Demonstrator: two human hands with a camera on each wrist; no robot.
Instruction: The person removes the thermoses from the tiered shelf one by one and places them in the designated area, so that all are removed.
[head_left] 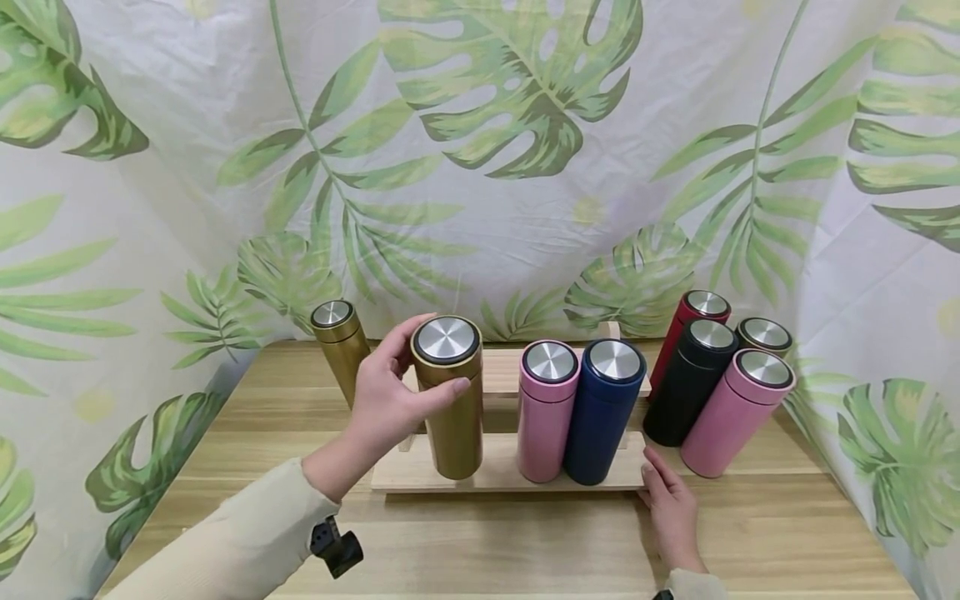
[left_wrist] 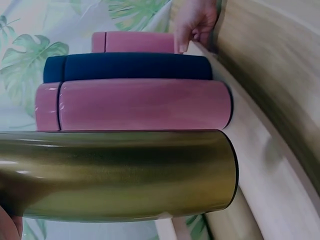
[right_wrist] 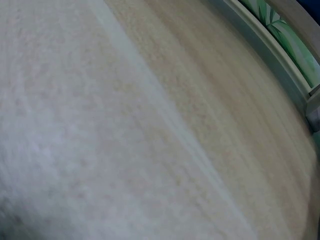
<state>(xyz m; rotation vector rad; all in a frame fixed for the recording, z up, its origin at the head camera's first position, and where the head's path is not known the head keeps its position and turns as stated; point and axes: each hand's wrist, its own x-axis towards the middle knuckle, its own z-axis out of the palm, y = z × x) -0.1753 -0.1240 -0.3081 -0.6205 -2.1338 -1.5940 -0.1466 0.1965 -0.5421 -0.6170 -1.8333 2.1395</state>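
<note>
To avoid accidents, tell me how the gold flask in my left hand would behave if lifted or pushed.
The gold flask would probably tip if pushed near its lid, being tall and narrow. Its round sides suggest rolling once it lies down. Its sheen hints it may slip in the left hand.

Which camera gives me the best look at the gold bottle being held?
The head view: it shows the gold bottle from silvery lid to base, partly covered by the left hand. The left wrist view shows its side up close, but cuts off the lid. The right wrist view shows none of it.
</note>
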